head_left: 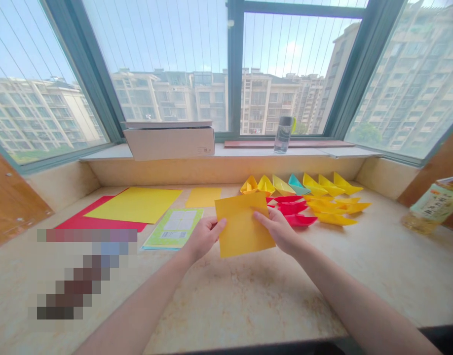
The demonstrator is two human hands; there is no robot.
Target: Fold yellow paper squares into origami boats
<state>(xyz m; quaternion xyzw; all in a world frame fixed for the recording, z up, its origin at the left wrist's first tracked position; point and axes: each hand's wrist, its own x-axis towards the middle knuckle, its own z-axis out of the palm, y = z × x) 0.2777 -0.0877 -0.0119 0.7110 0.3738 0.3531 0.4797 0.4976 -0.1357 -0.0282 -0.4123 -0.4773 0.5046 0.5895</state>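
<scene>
A square sheet of orange-yellow paper (245, 229) is held up above the counter, flat and facing me. My left hand (206, 236) pinches its left edge between thumb and fingers. On the opposite edge, my right hand (280, 227) grips it, thumb on the front and fingers hidden behind. Beyond the sheet stand folded paper boats: yellow ones (313, 186), a teal one (297, 184) and red ones (298, 219), partly covered by the sheet and my right hand. Another orange-yellow sheet (203, 196) lies flat behind my left hand.
Left on the counter (226, 305) lie a large yellow sheet (137, 204) over a red sheet (96, 217) and a green paper packet (156, 239). A drink bottle (435, 204) is at far right. On the sill are a white box (169, 142) and a water bottle (283, 134). One left area is pixelated.
</scene>
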